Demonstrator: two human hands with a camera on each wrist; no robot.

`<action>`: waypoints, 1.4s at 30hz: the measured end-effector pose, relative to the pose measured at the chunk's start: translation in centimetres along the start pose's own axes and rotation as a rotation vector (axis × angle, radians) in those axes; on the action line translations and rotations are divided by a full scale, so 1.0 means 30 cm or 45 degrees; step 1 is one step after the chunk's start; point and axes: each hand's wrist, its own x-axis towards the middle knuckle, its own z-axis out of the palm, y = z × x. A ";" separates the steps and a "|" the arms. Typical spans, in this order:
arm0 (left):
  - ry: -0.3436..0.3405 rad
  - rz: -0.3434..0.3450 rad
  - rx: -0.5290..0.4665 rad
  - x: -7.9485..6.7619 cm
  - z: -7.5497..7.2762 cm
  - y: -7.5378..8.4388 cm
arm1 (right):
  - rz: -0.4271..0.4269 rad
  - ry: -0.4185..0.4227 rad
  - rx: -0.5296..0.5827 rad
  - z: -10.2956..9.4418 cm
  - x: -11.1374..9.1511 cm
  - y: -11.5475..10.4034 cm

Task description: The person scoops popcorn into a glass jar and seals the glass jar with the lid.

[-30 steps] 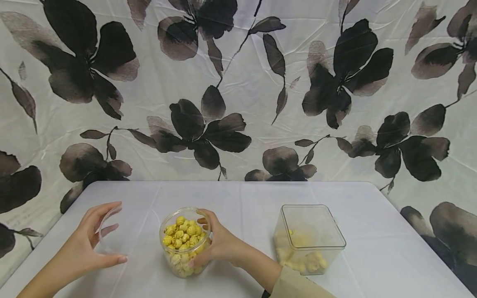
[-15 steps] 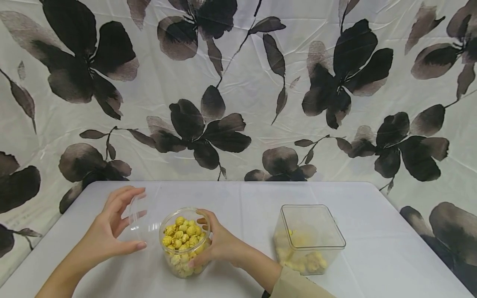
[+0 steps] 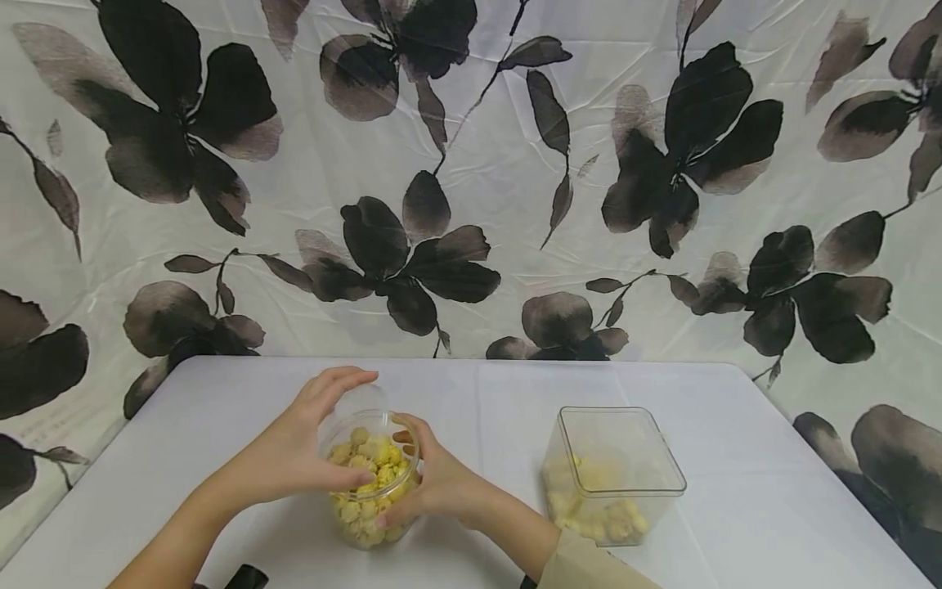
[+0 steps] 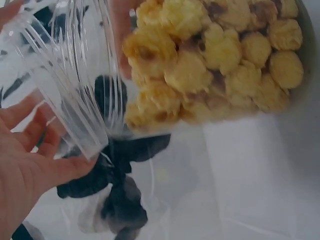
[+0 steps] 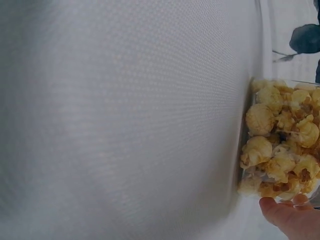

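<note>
A clear round jar point(image 3: 368, 536) full of yellow popcorn point(image 3: 390, 470) stands on the white table. My right hand point(image 3: 441, 483) grips the jar's right side, thumb in front and fingers behind. Over the jar's mouth, my left hand point(image 3: 305, 450) holds a clear round lid point(image 4: 65, 85) by its edge, between thumb and fingers. In the left wrist view the lid is tilted right at the jar's rim, with the popcorn beyond it. The right wrist view catches the right thumb point(image 5: 280, 212) against the jar's lower wall.
To the right stands a square clear container point(image 3: 614, 483) with a lid on, yellow popcorn in its lower part. A white cloth point(image 3: 736, 458) covers the table. Behind hangs a curtain point(image 3: 530, 327) with dark flowers. A small black object point(image 3: 247, 577) shows at the front edge.
My left hand has carried the lid from the left, rightward to over the jar's mouth. The right hand and the jar have stayed in place.
</note>
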 end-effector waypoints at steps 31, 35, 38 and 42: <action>-0.162 -0.011 0.265 0.028 0.080 0.031 | -0.008 0.005 -0.006 -0.002 -0.007 0.006; -0.154 -0.005 0.243 0.026 0.082 0.023 | -0.019 0.004 -0.007 -0.004 -0.006 0.007; -0.146 0.033 0.232 0.025 0.084 0.016 | -0.023 0.007 -0.010 -0.004 -0.006 0.008; -0.165 0.020 0.187 0.015 0.080 0.013 | -0.011 0.006 -0.006 -0.001 -0.007 0.009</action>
